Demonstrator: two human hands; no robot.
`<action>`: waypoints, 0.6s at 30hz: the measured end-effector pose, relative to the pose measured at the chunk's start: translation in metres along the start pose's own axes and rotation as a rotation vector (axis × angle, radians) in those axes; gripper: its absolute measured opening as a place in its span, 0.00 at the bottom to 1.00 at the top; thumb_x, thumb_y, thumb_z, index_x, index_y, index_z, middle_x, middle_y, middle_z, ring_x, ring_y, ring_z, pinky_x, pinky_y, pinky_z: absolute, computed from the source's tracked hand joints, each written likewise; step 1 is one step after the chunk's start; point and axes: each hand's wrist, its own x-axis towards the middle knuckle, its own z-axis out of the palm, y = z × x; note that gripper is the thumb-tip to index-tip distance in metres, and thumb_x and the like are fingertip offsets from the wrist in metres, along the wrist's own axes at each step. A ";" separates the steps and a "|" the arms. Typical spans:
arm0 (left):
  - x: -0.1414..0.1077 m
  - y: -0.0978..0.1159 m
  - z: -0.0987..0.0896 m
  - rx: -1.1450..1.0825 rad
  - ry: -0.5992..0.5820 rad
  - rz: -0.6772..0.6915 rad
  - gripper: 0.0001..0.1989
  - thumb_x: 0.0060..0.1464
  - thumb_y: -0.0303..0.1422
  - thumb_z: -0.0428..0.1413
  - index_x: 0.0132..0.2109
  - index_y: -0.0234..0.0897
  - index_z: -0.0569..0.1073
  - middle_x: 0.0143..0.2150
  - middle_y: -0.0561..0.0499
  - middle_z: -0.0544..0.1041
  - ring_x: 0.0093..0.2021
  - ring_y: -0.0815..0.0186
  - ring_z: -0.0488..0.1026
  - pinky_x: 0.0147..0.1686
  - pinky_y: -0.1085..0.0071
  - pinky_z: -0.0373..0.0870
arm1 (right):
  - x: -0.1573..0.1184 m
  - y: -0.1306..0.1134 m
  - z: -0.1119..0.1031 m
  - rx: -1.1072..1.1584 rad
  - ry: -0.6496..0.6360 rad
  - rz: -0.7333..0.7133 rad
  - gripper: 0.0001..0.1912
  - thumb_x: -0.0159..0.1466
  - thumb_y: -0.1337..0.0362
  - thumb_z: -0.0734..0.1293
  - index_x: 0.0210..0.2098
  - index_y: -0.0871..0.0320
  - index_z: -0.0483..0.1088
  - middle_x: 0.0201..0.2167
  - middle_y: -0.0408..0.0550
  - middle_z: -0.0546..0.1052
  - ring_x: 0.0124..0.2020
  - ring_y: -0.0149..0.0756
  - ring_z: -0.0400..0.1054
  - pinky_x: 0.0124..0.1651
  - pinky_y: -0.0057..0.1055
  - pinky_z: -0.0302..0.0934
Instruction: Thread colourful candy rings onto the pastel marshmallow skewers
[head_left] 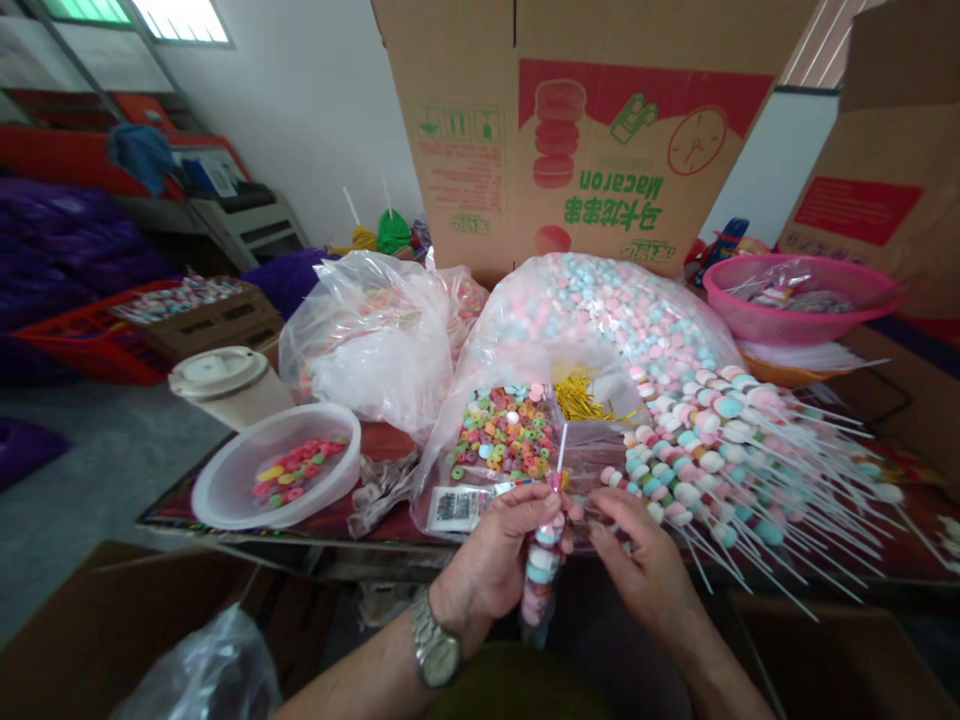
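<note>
My left hand point(510, 550) is closed round the top of a wrapped candy skewer point(543, 565), whose white stick points up and whose pink, white and blue pieces hang below. Beside it, my right hand point(634, 555) has its thumb and fingers close together near the skewer's neck; what they pinch is too small to make out. Gold twist ties point(581, 398) lie just beyond the stick. Ring-shaped candies point(502, 430) are spread behind my left hand. Many finished skewers point(720, 460) are piled to the right, sticks toward me.
A clear bowl point(217, 490) with ring candies and a lidded cup point(232, 385) stand left. Plastic bags of candy point(367, 340) lie behind. A pink basket point(802, 320) is at right, and a large cardboard box point(465, 120) rises at the back.
</note>
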 end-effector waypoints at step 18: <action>0.003 -0.013 -0.008 0.478 0.246 -0.041 0.14 0.47 0.42 0.58 0.34 0.34 0.72 0.17 0.59 0.65 0.09 0.78 0.54 0.05 0.82 0.47 | -0.004 -0.008 0.003 -0.360 0.142 -0.124 0.10 0.65 0.64 0.56 0.29 0.56 0.65 0.22 0.43 0.70 0.24 0.32 0.64 0.27 0.26 0.58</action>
